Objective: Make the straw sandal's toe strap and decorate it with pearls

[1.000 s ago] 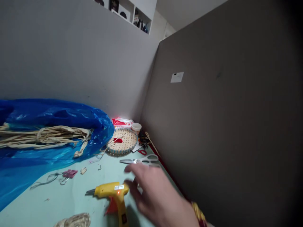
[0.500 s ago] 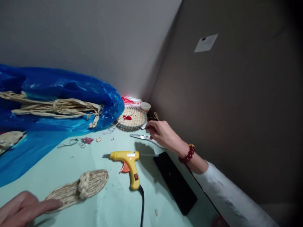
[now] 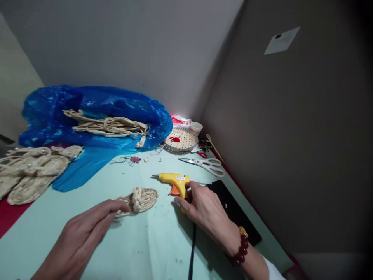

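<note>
Glue gun (image 3: 173,178), centre: right hand (image 3: 208,208) curled at handle (image 3: 182,190). Slipper (image 3: 147,199): left hand (image 3: 86,229) outstretched. Holds unclear; nozzle (image 3: 155,176) best off hands.

I'm seeing glossy, crinkled plastic, the blue bag (image 3: 116,99), along the table (image 3: 131,249)'s far edge; smooth plastic glue gun (image 3: 171,179); rough, braided slipper (image 3: 147,199); metal-bladed scissors (image 3: 200,162), right edge.

Blue plastic bag (image 3: 125,98) lies along back edge of worktop (image 3: 134,249) w/ straw bundle (image 3: 110,126) on it, woven sandals (image 3: 37,177) at L edge, round woven tray (image 3: 186,140) w/ red item (image 3: 175,139) toward back R corner, white cup (image 3: 196,127) just behind it, scissors (image 3: 200,163) nr R edge, & white card (image 3: 282,41) up on dark wall (image 3: 305,155).
</note>
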Motion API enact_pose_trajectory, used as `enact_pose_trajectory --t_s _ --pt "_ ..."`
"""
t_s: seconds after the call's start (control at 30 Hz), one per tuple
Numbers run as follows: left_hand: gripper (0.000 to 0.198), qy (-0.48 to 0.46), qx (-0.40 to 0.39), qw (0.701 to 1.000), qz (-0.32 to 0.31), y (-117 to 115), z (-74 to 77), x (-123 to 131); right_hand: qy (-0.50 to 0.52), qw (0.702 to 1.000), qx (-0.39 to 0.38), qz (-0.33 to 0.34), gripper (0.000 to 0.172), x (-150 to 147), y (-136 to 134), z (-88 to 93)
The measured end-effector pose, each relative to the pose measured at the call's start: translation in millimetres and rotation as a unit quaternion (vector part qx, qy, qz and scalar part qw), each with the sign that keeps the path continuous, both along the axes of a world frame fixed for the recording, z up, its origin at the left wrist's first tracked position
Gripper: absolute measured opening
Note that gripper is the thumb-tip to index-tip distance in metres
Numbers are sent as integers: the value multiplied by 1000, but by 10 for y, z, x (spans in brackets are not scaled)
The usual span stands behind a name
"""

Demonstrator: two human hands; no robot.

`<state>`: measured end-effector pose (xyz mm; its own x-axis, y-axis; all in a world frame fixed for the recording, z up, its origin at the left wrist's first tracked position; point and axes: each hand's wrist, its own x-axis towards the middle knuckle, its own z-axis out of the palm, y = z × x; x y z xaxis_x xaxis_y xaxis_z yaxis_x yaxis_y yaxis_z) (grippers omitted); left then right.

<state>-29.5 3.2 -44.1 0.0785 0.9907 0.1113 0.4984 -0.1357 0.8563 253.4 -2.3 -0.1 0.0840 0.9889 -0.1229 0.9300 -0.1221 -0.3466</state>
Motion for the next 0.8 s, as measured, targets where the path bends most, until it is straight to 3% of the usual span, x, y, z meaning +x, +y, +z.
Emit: enact_pose_trajectory --t_s 0.1,0.27,0.53,0.67,0.8 --pt "29 14 -49 999 -13 78 129 80 21 1000 0 -15 22 -41 28 -46" --pt "55 -44 -176 983 -23 174 182 165 94 995 3 -31 24 18 41 -89" --pt "46 -121 -263 957 4 329 233 409 287 954 -22 -87 39 72 113 -197" --pt "42 -187 -295 937 22 311 241 420 435 895 -62 -79 46 16 55 -164" --pt "38 -233 -302 923 45 261 306 373 637 753 -90 -138 45 -103 -19 -16"
